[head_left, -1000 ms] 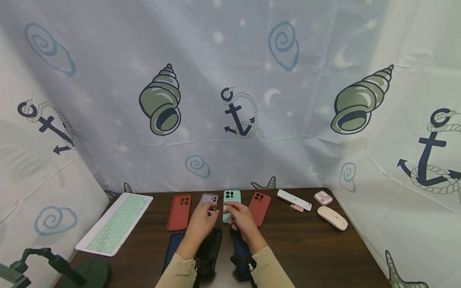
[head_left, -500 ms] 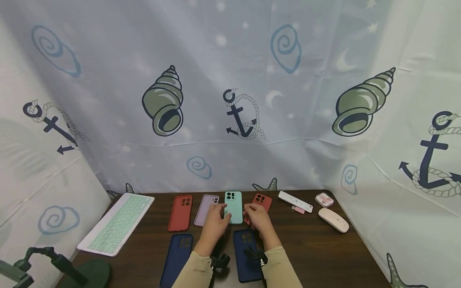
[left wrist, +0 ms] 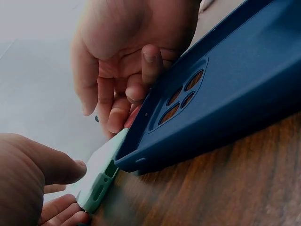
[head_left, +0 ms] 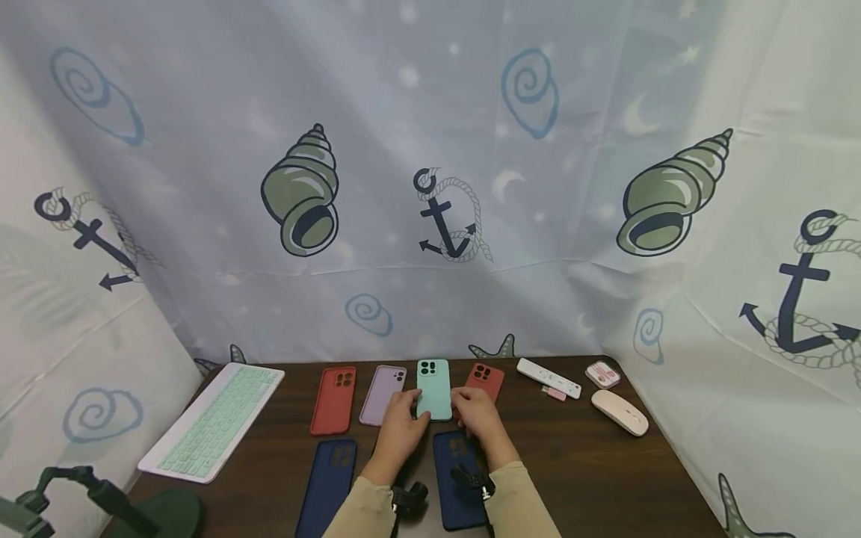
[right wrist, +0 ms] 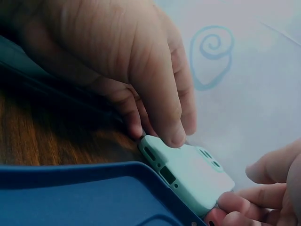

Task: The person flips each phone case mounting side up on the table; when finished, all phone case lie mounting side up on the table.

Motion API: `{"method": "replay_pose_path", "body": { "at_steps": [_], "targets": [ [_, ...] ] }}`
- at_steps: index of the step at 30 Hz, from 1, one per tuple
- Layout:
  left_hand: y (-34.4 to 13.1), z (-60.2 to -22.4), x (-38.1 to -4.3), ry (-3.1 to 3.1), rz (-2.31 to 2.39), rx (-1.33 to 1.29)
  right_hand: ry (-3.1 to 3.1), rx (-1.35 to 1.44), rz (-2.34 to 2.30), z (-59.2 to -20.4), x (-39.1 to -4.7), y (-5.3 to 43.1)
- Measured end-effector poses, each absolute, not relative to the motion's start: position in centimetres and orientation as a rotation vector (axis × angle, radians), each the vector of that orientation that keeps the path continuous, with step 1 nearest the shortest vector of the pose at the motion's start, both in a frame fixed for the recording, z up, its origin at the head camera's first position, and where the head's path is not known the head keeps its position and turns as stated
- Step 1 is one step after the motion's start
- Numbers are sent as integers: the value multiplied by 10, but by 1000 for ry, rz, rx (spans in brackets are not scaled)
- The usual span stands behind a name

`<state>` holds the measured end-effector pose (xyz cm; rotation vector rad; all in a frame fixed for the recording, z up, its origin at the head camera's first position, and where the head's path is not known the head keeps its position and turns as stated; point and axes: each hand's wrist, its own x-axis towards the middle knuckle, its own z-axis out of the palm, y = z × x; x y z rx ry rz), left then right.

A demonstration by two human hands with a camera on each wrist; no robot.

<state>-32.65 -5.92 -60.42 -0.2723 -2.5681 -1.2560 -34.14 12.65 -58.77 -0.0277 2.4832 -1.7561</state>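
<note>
A mint-green phone case (head_left: 434,388) with camera cutouts lies on the dark wooden table between my hands. My left hand (head_left: 400,426) is at its left edge; in the right wrist view the left thumb (right wrist: 175,132) overlaps its top face while the fingers meet its side. On the opposite edge, the fingertips of my right hand (head_left: 479,415) touch the case's side, with the thumb (right wrist: 256,172) standing apart. Under my right wrist lies a dark blue phone case (head_left: 460,489). A red phone case (head_left: 486,379) sits partly hidden behind the right hand.
Left of the hands lie a lilac phone case (head_left: 382,392), a red one (head_left: 332,400) and another blue one (head_left: 326,486). A keyboard (head_left: 211,422) and green lamp base (head_left: 171,512) stand farther left. On the right are a white strip (head_left: 548,377) and a mouse (head_left: 619,412).
My hands were close together over the mint phone case, then parted. They have come down to its two sides, the right hand moving back leftward from beside the red case.
</note>
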Motion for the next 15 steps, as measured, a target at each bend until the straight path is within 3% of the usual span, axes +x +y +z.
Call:
{"method": "replay_pose_path", "body": {
  "at_steps": [15],
  "targets": [
    [-60,-605,-326,-2570,-1252,-271,2444,-6,-1807,-592,-341,131]
  ]
}}
